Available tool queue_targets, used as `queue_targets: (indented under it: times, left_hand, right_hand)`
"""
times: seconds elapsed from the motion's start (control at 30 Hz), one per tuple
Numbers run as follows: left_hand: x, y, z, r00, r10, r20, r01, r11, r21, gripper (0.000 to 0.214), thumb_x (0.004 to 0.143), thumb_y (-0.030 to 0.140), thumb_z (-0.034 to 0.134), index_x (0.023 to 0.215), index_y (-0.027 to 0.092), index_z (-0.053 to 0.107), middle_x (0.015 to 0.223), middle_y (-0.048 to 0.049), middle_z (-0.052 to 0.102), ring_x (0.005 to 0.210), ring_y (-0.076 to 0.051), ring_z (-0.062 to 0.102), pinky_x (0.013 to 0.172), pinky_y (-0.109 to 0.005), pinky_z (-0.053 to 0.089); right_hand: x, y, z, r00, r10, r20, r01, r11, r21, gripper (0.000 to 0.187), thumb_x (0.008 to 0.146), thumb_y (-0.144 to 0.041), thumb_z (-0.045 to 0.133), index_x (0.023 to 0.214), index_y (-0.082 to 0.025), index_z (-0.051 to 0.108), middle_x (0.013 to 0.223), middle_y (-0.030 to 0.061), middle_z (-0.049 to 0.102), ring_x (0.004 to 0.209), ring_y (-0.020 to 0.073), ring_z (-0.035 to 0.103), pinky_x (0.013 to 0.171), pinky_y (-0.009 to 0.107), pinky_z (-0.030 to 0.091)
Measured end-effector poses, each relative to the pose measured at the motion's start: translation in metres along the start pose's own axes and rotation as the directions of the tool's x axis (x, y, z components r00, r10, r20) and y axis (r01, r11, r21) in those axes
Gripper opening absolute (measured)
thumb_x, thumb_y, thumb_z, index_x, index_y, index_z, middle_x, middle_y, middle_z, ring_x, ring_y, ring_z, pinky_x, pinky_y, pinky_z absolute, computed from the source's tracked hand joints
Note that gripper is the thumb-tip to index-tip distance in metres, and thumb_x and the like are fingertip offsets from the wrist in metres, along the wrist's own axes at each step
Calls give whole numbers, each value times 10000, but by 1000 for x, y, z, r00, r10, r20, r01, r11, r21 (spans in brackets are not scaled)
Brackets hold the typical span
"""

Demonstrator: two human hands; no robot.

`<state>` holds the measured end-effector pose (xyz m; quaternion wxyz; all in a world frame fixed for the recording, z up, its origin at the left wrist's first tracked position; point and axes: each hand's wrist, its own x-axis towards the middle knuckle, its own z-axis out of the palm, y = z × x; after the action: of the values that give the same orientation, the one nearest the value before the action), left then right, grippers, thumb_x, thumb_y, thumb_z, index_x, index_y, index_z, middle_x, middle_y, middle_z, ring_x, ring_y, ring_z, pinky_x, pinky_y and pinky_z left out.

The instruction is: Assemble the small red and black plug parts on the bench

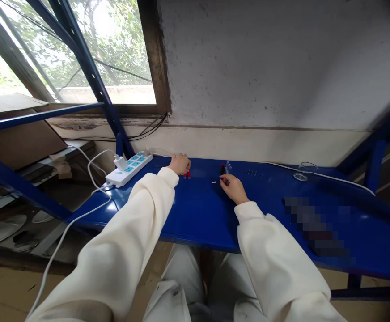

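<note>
My left hand (180, 164) is over the back of the blue table, its fingers curled down beside small red pieces (188, 175) with pale ends. Whatever those fingers hold is hidden. Farther right, my right hand (233, 187) has thumb and fingertips pinched together, and what lies between them is too small to make out. A tiny white piece (214, 182) is just left of these fingertips. Behind them are a red-and-black piece (222, 168) and a cluster of clear, tube-like pieces (227, 167). Several tiny dark or clear parts (253, 173) lie in a row to the right.
A white power strip (128, 171) with plugs and a trailing cord occupies the table's left end. Toward the back right is a clear round dish (301, 175) near a white cable (344, 180). A blurred-out dark object (312, 226) lies at front right. Blue metal posts (106, 96) flank the table (201, 214).
</note>
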<state>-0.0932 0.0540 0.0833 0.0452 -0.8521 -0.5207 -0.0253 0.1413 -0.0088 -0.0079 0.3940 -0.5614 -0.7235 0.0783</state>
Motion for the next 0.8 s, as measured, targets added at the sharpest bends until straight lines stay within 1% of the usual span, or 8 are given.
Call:
queue_targets:
  times: [0.33,0.8]
  left_hand:
    - [0,-1,0,1000,-13,-1,13,999,-37,84,675,190,582,735,161,633,985,-87,562,1005,-269,442,871,-462,271]
    - [0,0,3,1000,-10,-7,10,1000,-22,106,675,196,565,756,165,624,969,-85,563,989,-252,442,871,-456,272]
  right_hand:
    - [0,-1,0,1000,1,10,-1,1000,-11,249,764,-288,440,902,-177,615,739,40,585,627,136,523,607,262,420]
    - [1,1,1,1000,5,16,-5,1000,-13,247,758,-287,444,894,-177,619,727,34,584,624,136,519,601,261,418]
